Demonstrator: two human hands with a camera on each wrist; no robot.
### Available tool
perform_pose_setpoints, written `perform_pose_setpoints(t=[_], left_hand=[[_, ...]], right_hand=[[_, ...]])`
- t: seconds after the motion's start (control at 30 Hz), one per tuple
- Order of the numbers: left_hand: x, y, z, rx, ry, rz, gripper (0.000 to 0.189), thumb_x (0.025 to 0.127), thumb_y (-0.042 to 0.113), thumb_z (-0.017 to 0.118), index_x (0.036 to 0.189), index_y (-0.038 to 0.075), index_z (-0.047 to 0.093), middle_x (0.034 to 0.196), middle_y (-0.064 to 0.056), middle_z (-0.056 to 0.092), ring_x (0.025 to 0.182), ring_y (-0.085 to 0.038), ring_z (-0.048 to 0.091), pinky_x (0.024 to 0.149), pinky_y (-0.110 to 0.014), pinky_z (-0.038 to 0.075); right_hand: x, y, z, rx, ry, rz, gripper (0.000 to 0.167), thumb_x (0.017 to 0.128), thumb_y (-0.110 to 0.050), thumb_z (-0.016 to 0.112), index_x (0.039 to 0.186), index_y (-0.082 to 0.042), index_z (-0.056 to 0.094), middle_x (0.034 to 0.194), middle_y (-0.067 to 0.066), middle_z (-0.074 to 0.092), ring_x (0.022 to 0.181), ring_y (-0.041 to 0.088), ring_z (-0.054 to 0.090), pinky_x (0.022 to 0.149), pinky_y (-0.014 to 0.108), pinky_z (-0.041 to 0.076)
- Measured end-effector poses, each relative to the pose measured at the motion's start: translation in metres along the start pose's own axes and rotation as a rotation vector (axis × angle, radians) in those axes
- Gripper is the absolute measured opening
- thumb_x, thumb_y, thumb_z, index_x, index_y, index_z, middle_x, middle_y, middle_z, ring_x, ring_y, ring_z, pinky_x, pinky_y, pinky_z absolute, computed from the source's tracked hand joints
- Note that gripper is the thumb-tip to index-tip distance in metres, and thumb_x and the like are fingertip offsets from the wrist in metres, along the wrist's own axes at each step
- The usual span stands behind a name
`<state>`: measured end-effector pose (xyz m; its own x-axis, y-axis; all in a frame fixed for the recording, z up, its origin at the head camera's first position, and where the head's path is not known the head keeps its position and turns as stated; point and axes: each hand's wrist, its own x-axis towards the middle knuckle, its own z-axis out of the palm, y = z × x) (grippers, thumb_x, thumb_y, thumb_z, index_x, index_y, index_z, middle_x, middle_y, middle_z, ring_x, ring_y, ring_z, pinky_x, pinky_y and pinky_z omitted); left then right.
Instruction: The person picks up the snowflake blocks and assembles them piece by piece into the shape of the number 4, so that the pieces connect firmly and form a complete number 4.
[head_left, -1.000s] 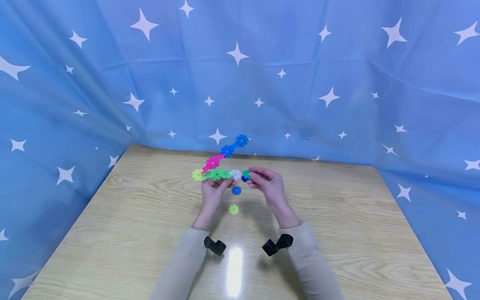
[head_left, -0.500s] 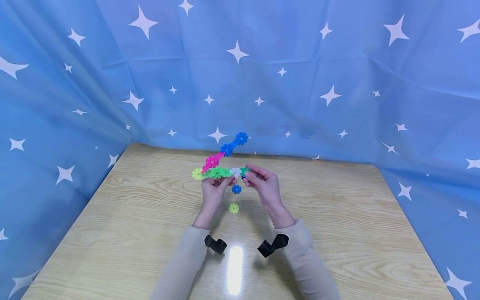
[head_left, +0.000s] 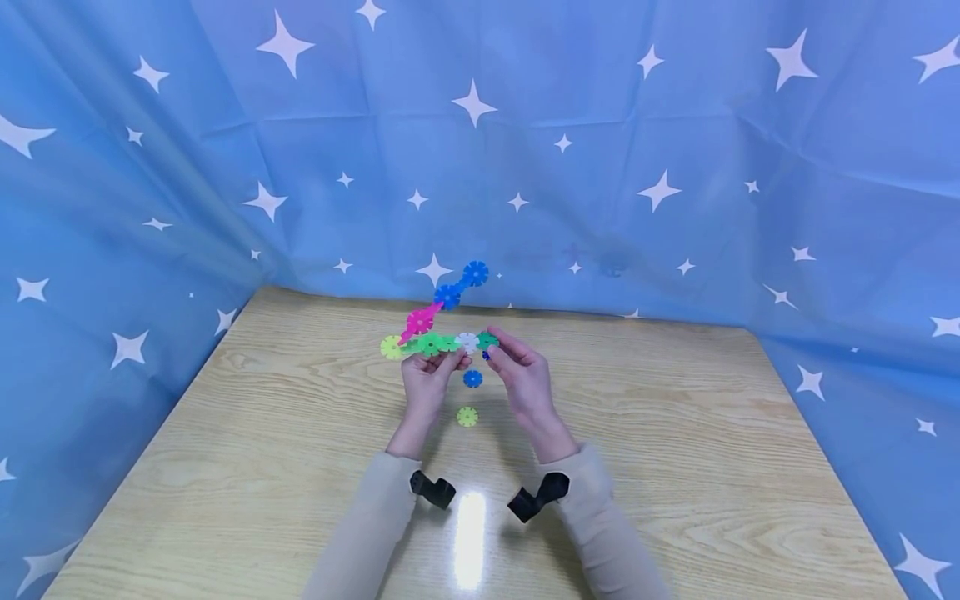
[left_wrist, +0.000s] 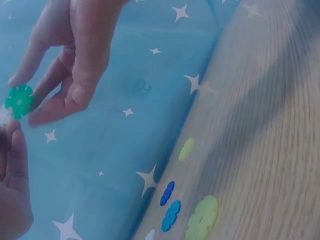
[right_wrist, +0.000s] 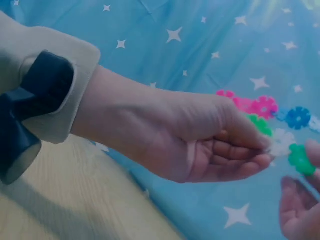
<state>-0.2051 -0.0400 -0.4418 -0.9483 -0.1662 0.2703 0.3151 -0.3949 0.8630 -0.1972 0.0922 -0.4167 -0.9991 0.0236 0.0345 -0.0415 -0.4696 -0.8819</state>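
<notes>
My left hand [head_left: 426,383] pinches the white snowflake disc [head_left: 467,342] at the end of a chain of interlocking plastic snowflake discs. Light green discs [head_left: 431,344] run left from it to a yellow disc [head_left: 392,347]. From there, pink discs [head_left: 420,322] and blue discs [head_left: 447,297] slant up to the right. My right hand [head_left: 528,383] pinches a darker green snowflake disc [left_wrist: 20,101] between thumb and fingers. Its edge meets the white disc in the left wrist view; whether their slots interlock I cannot tell.
Loose discs lie on the wooden table [head_left: 675,467]: a blue one [head_left: 472,378], a yellow one [head_left: 467,417] and a dark blue one [head_left: 486,355] partly behind my right fingers. A blue star-patterned curtain [head_left: 600,167] rises behind the table.
My right hand has moved left, bringing the green disc from a gap away up against the white disc. The chain in my left hand has shifted slightly left.
</notes>
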Motion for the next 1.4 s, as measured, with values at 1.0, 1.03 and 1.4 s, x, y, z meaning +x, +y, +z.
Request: perform_pose_setpoints(t=[1.0, 1.03, 1.4], left_hand=[[-0.003, -0.001, 0.003, 0.004, -0.003, 0.003, 0.015, 0.082, -0.008, 0.065, 0.09, -0.02, 0.06, 0.067, -0.002, 0.069, 0.061, -0.011, 0.067, 0.068, -0.027, 0.057], [-0.002, -0.001, 0.003, 0.004, -0.008, 0.006, 0.015, 0.082, -0.008, 0.065, 0.09, -0.021, 0.06, 0.068, -0.003, 0.069, 0.061, -0.011, 0.067, 0.069, -0.028, 0.057], [0.002, 0.002, -0.007, 0.036, 0.012, 0.025, 0.007, 0.082, -0.011, 0.063, 0.085, -0.018, 0.062, 0.066, -0.002, 0.068, 0.061, -0.013, 0.067, 0.072, -0.029, 0.057]], right_hand=[[0.007, 0.004, -0.015, -0.257, -0.112, -0.194, 0.035, 0.086, 0.0, 0.065, 0.118, 0.01, 0.058, 0.116, 0.023, 0.061, 0.097, 0.013, 0.064, 0.087, 0.03, 0.052], [0.009, 0.004, -0.019, -0.293, -0.134, -0.186, 0.036, 0.086, -0.003, 0.066, 0.12, 0.008, 0.057, 0.118, 0.021, 0.061, 0.1, 0.013, 0.063, 0.089, 0.03, 0.051], [0.059, 0.021, -0.093, -0.984, -0.01, -0.047, 0.036, 0.088, -0.007, 0.065, 0.12, 0.008, 0.058, 0.12, 0.024, 0.058, 0.108, 0.033, 0.056, 0.089, 0.037, 0.05]])
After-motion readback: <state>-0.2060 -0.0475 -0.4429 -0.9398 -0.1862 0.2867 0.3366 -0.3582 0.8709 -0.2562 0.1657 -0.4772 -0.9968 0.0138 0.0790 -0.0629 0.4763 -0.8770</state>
